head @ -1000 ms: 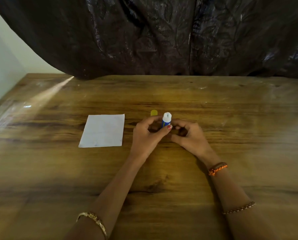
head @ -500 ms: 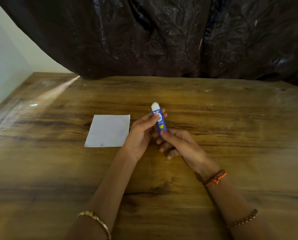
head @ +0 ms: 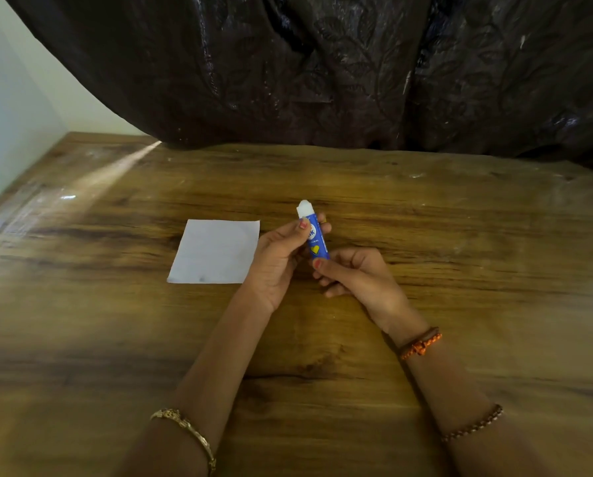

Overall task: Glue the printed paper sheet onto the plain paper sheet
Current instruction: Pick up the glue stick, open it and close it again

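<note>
A blue glue stick (head: 317, 237) with a yellow heart on its label stands nearly upright above the table, its white glue tip bare at the top. My left hand (head: 277, 259) grips its upper body between thumb and fingers. My right hand (head: 355, 275) pinches its lower end, the other fingers curled. A white paper sheet (head: 215, 251) lies flat on the table just left of my left hand, its visible face almost blank. A small yellow cap (head: 323, 218) peeks out behind my left fingers.
The wooden table (head: 460, 270) runs wide on all sides. A dark patterned curtain (head: 322, 70) hangs along the far edge. A pale wall (head: 9, 108) borders the table on the left.
Both hands have lifted the glue stick off the table and raised it upright. More of its blue body now shows, and the white tip stands higher.
</note>
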